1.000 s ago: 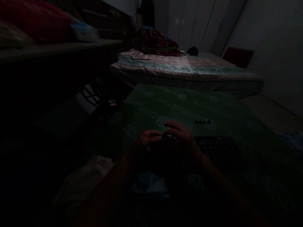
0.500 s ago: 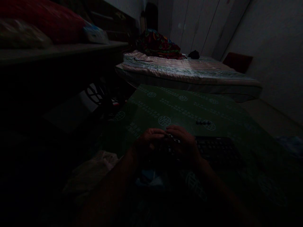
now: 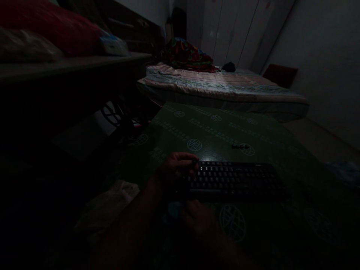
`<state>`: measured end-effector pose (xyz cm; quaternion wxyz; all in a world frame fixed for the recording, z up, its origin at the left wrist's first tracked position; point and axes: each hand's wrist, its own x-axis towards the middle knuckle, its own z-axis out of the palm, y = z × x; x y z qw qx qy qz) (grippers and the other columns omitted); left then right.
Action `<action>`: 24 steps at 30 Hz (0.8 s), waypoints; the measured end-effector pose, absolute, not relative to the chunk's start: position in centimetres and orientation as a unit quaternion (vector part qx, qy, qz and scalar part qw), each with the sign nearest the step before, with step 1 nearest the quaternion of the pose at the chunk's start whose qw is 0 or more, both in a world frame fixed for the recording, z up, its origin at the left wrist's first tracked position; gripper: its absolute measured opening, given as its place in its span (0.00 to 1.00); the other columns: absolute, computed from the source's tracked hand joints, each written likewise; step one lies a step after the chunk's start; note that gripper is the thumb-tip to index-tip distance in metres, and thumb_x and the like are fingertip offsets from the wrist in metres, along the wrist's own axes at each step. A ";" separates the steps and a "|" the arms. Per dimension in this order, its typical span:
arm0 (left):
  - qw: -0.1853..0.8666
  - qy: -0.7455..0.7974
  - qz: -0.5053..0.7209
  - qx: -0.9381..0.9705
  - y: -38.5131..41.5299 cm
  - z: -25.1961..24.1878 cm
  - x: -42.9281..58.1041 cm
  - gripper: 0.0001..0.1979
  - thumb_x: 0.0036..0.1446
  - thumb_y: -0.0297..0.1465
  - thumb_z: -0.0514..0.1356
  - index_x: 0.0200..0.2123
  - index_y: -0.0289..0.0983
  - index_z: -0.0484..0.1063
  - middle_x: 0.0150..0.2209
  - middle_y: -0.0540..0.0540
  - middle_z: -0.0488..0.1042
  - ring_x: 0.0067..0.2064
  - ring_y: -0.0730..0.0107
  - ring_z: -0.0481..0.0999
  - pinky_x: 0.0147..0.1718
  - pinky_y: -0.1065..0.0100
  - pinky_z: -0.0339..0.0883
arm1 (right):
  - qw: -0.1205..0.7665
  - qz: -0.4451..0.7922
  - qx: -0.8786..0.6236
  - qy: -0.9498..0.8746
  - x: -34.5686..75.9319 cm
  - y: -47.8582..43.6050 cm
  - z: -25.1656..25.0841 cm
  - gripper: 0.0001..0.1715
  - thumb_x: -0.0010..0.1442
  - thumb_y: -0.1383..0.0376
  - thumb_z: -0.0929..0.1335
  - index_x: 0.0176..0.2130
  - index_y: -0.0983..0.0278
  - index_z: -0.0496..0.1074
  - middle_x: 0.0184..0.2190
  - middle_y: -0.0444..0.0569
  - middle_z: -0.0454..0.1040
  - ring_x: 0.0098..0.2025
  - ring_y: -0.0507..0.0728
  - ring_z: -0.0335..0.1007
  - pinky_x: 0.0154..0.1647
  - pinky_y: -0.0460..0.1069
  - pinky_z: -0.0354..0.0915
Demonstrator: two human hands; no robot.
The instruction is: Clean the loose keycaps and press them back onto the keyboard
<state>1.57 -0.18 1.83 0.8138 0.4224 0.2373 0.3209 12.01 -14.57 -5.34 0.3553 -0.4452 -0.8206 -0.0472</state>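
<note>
A black keyboard (image 3: 222, 178) lies on the green table, its left end partly behind my left hand (image 3: 178, 167). That hand is closed in a pinch at the keyboard's upper left corner, with something small and dark at its fingertips, too dim to name. Below the keyboard's front edge is my right hand (image 3: 198, 217), its fingers curled down beside a crumpled blue piece (image 3: 173, 210), perhaps cloth or a wrapper. Deep shadow hides whether those fingers grip it. A short row of small dark pieces (image 3: 240, 146) lies behind the keyboard.
White globe prints mark the green tabletop (image 3: 208, 131). A pale crumpled bag or cloth (image 3: 112, 202) sits left of my left forearm. Beyond the table stands a bed (image 3: 225, 84) with a patterned red blanket (image 3: 188, 56). A shelf (image 3: 84, 63) with bags runs along the left.
My right hand has left the keyboard and come down towards me, to the blue piece, uncovering the keys. My left hand has stayed at the keyboard's upper left corner.
</note>
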 end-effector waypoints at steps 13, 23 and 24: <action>0.806 0.288 0.291 0.428 -0.2 1.1 2.2 0.14 0.34 0.30 0.72 0.27 0.31 0.78 0.24 0.45 0.77 0.24 0.70 0.74 0.26 0.71 0.65 | 0.501 -0.024 -0.503 -0.704 18.7 -10.9 2.0 0.19 0.57 0.71 0.63 0.48 0.60 0.68 0.40 0.52 0.72 0.41 0.56 0.71 0.39 0.49 0.69; 0.820 0.272 0.266 0.428 -0.7 2.1 2.1 0.09 0.34 0.25 0.71 0.24 0.30 0.77 0.21 0.46 0.75 0.21 0.75 0.70 0.20 0.76 0.60 | 0.454 0.145 -0.458 -0.751 18.3 -8.0 1.9 0.15 0.58 0.66 0.64 0.46 0.62 0.70 0.36 0.51 0.72 0.36 0.53 0.70 0.36 0.47 0.67; 0.818 0.277 0.262 0.431 -0.8 2.2 2.1 0.08 0.35 0.25 0.70 0.24 0.29 0.77 0.20 0.46 0.74 0.21 0.75 0.70 0.19 0.76 0.60 | 0.466 0.167 -0.449 -0.744 18.4 -7.9 2.1 0.13 0.58 0.66 0.64 0.43 0.62 0.71 0.34 0.50 0.72 0.35 0.53 0.70 0.35 0.46 0.67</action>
